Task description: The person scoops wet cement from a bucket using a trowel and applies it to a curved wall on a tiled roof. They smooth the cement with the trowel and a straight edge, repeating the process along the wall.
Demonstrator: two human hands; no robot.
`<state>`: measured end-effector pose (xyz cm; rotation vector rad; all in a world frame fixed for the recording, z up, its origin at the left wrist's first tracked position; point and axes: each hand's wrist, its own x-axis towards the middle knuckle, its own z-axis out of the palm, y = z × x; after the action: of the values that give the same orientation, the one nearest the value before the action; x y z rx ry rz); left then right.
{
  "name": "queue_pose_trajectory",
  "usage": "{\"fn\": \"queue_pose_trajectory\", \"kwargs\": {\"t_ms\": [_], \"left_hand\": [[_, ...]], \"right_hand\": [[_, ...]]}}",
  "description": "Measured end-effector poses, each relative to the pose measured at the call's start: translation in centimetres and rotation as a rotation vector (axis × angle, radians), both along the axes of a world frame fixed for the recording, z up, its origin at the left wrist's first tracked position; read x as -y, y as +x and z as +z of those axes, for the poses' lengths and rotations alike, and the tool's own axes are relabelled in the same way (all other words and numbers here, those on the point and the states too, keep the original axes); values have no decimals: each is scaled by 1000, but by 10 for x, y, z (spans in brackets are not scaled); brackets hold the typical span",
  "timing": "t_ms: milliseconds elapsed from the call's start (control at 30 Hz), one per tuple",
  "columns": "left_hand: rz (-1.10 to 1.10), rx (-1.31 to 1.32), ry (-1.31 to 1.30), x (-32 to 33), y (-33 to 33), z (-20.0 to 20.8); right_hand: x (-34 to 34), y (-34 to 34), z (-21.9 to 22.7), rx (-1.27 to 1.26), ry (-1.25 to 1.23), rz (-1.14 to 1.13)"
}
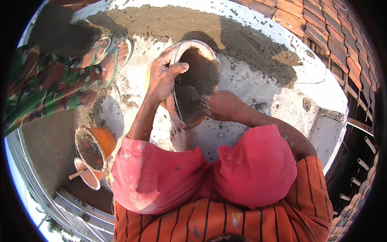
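A mortar-caked orange bucket (pixel 210 51) is tilted in front of me, its mouth facing up toward me and grey wet mortar (pixel 197 70) inside. My left hand (pixel 163 76) grips its left rim, thumb over the edge, beside the thin wire handle (pixel 176 54). At the right rim, my right hand (pixel 222 105) is closed, and a grey trowel blade (pixel 187 99) reaches from it into the mortar. The trowel's handle is hidden in my fist. My bare foot (pixel 181 139) shows just below the bucket.
A second orange bucket (pixel 106 141) with mortar stands at left, beside a shallow orange scoop (pixel 92 183) with a stick handle. Another person's sandalled feet (pixel 115 60) and camouflage trousers (pixel 52 84) are at far left. Fresh mortar (pixel 161 24) lines the curved white ledge (pixel 322 80); roof tiles (pixel 326 36) lie beyond.
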<state>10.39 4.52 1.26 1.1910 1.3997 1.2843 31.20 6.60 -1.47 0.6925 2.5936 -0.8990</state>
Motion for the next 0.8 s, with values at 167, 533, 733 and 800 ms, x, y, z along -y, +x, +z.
{"fn": "queue_pose_trajectory", "kwargs": {"t_ms": [167, 533, 733, 800], "left_hand": [[41, 118, -86, 2, -9, 14], [60, 184, -173, 2, -8, 13], [175, 99, -231, 19, -22, -15], [118, 113, -208, 30, -31, -4]], "right_hand": [[-5, 22, -16, -83, -132, -117], [-30, 112, 8, 48, 148, -346], [-4, 250, 100, 260, 176, -510], [4, 281, 131, 287, -9, -505]]}}
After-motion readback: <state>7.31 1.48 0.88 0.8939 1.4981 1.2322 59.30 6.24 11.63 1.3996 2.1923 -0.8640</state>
